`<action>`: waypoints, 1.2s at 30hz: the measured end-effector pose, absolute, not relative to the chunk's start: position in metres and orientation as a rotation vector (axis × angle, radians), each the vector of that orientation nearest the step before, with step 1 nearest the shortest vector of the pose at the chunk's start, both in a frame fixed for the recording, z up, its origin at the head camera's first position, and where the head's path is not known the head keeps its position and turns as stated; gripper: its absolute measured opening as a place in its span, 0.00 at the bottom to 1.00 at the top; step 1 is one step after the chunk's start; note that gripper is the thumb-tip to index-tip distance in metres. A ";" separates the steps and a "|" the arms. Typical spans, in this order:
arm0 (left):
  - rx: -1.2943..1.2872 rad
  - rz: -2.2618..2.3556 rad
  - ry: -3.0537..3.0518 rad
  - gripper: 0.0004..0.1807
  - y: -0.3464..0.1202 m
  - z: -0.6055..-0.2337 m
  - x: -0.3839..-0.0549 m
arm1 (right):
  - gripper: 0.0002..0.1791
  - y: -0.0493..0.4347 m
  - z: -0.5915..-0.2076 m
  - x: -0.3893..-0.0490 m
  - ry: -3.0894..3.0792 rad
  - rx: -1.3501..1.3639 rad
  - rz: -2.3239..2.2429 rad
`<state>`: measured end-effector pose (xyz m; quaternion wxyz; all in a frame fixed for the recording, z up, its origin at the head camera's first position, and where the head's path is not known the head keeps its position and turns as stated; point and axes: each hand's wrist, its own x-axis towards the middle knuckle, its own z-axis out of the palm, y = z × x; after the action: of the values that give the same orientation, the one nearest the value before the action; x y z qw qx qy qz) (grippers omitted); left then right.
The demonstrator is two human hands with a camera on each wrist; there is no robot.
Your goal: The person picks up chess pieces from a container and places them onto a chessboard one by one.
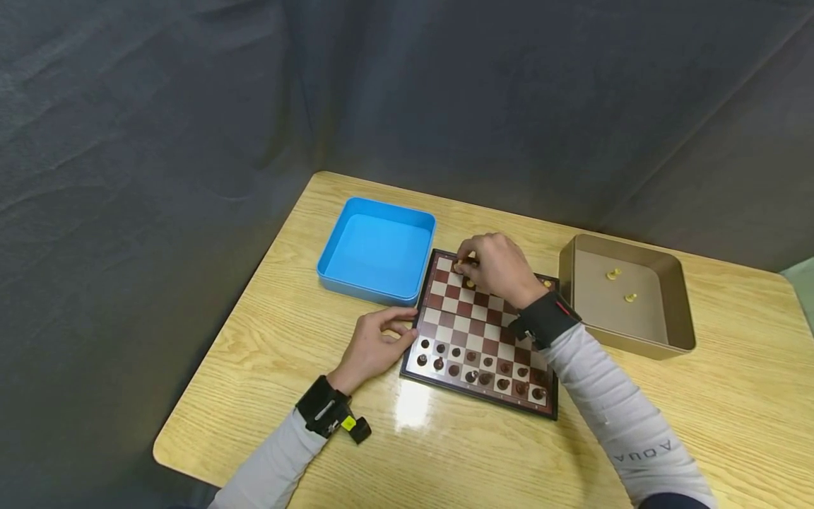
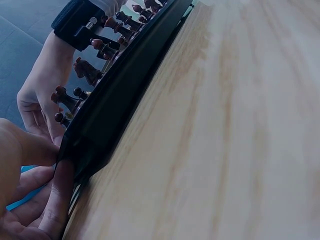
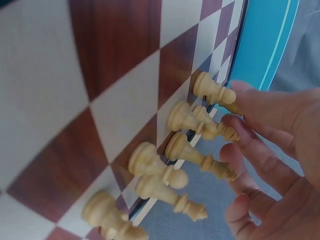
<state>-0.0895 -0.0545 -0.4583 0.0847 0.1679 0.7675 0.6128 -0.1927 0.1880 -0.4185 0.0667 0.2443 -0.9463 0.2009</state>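
Note:
My right hand point(image 1: 499, 265) is over the far left part of the chessboard point(image 1: 466, 329), its thumb and fingertips pinching a light chess piece point(image 3: 231, 106) whose kind is mostly hidden. Beside those fingers, light pawns and taller light pieces point(image 3: 200, 157) stand along the board's far side. My left hand point(image 1: 375, 346) rests at the board's left edge, thumb and forefinger touching it with a gap between them. Two rows of dark chess pieces point(image 1: 471, 376) stand on the near side; a dark knight point(image 2: 88, 71) shows in the left wrist view.
A blue tray point(image 1: 340, 279) sits against the board's far left side. To the right stands a brown tray point(image 1: 626, 343) holding two light pieces point(image 1: 630, 297). Dark curtains point(image 1: 458, 106) hang behind the wooden table point(image 1: 235, 396).

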 end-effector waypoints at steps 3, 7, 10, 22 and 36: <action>0.506 1.827 2.282 0.19 -0.054 -0.459 -0.090 | 0.11 0.192 -0.417 -0.189 -2.867 0.714 0.597; 0.522 1.825 2.277 0.19 -0.053 -0.459 -0.090 | 0.18 0.203 -0.408 -0.182 -2.878 0.684 0.580; 0.537 1.823 2.277 0.19 -0.052 -0.460 -0.090 | 0.17 0.215 -0.397 -0.176 -2.861 0.666 0.567; 0.547 1.838 2.309 0.19 -0.063 -0.460 -0.091 | 0.11 0.278 -0.360 -0.157 -2.788 0.540 0.504; 0.544 1.840 2.295 0.19 -0.062 -0.457 -0.091 | 0.09 0.370 -0.361 -0.123 -2.813 0.340 0.456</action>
<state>-0.0908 -0.0616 -0.4567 0.0753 0.1813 0.7650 0.6134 -0.1226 0.3703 -0.3610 0.1355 0.1174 -0.9711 0.1574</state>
